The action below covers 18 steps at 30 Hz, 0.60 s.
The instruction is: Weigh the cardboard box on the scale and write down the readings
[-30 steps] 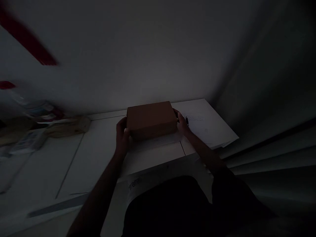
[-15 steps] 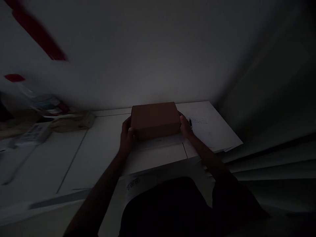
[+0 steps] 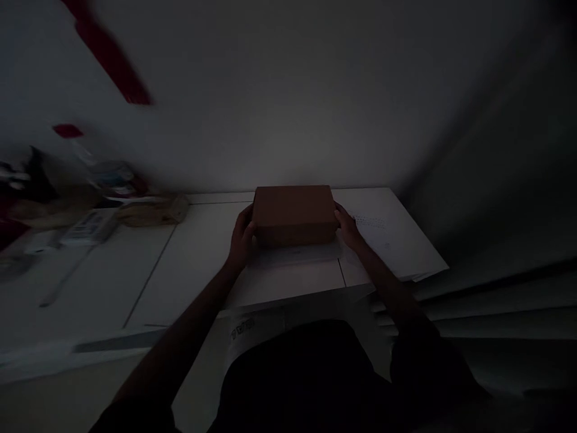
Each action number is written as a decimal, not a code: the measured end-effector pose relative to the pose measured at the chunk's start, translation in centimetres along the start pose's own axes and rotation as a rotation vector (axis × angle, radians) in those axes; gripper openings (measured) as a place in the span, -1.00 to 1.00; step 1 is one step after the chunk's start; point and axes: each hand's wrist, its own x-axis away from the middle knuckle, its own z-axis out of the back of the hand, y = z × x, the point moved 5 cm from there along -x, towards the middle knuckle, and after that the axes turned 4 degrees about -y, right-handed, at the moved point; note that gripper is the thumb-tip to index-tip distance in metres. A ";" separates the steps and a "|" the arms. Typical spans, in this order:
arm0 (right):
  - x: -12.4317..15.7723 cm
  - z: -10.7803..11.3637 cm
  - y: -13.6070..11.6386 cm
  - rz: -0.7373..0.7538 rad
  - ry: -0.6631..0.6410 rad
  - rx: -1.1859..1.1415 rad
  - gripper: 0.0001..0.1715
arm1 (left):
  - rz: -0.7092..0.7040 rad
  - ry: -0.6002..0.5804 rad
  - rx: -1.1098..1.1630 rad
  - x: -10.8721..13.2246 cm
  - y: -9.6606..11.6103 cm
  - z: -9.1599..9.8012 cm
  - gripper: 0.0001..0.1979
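Observation:
A closed brown cardboard box point(image 3: 295, 210) is held between my two hands at the back of the white table point(image 3: 279, 288). My left hand point(image 3: 242, 237) grips its left side, thumb on the near edge and fingers round the side. On the opposite end, my right hand point(image 3: 347, 225) clasps the box with the thumb toward me. Below the box's front edge lies something flat and pale, partly covered. A sheet of paper with printed lines point(image 3: 372, 224) rests just right of my right hand. It is too dark to tell if the box touches the table.
At the left stand a clear bottle with a red cap point(image 3: 67, 130), a brown paper-like packet point(image 3: 151, 210) and a white box point(image 3: 90, 227), all blurred. A wall point(image 3: 293, 108) rises behind the table. Pale curtain-like folds point(image 3: 473, 307) hang at the right.
The view has swung left, so things appear shifted right. The box looks more level than before, still between both hands. A dark pen by the right hand is now mostly hidden.

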 end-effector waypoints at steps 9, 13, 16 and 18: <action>0.2 -1.4 -2.6 0.046 -0.085 0.060 -0.16 | 0.191 0.007 0.054 0.2 0.2 -1.7 -0.35; 0.5 -1.9 -3.3 0.029 -0.042 0.167 -0.12 | 0.180 0.067 0.112 0.0 0.7 -1.8 -0.38; 0.6 -2.4 -3.5 0.015 -0.056 0.215 -0.15 | 0.193 0.130 0.122 0.0 1.5 -1.4 -0.40; 0.5 -2.8 -3.9 0.021 -0.072 0.216 -0.17 | 0.190 0.153 0.115 0.0 2.3 -0.8 -0.42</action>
